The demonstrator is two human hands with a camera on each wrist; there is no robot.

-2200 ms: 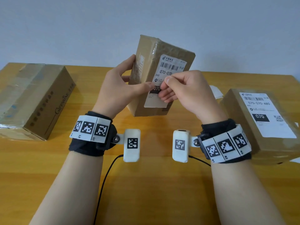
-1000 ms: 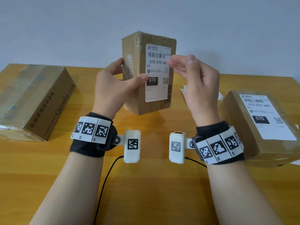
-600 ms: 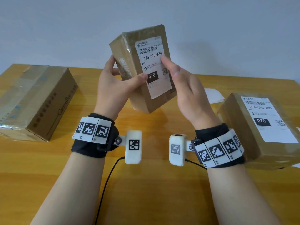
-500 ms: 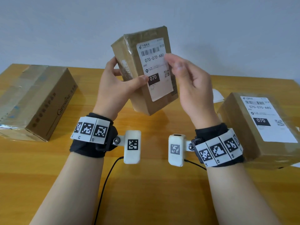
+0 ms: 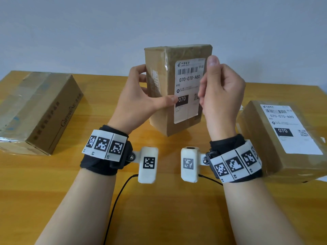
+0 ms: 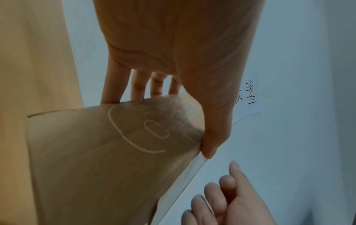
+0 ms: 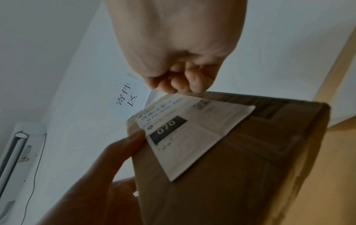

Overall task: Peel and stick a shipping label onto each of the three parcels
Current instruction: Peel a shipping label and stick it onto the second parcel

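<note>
A small brown parcel (image 5: pixel 177 128) is held upright above the table by my left hand (image 5: pixel 138 103), thumb on its front face and fingers behind it. A white shipping label (image 5: pixel 187 82) lies stuck on that face. My right hand (image 5: pixel 221 96) hovers at the label's right edge with its fingers curled in and thumb up, holding nothing. The right wrist view shows those curled fingertips (image 7: pixel 173 86) at the label (image 7: pixel 188 132). A second parcel (image 5: pixel 261 138) on the right carries a label (image 5: pixel 286 128). The larger parcel (image 5: pixel 39 110) on the left shows no label.
The wooden table (image 5: pixel 159 209) stretches in front of me, with a black cable (image 5: pixel 120 195) trailing between my forearms. A scrap of white paper (image 5: pixel 322 178) peeks out at the right edge. A paper sign (image 7: pixel 125 97) hangs on the wall behind.
The held parcel has been turned from a tilt back to upright. My right hand's fingers, which were stroking flat over the label, have drawn in and curled at its right edge.
</note>
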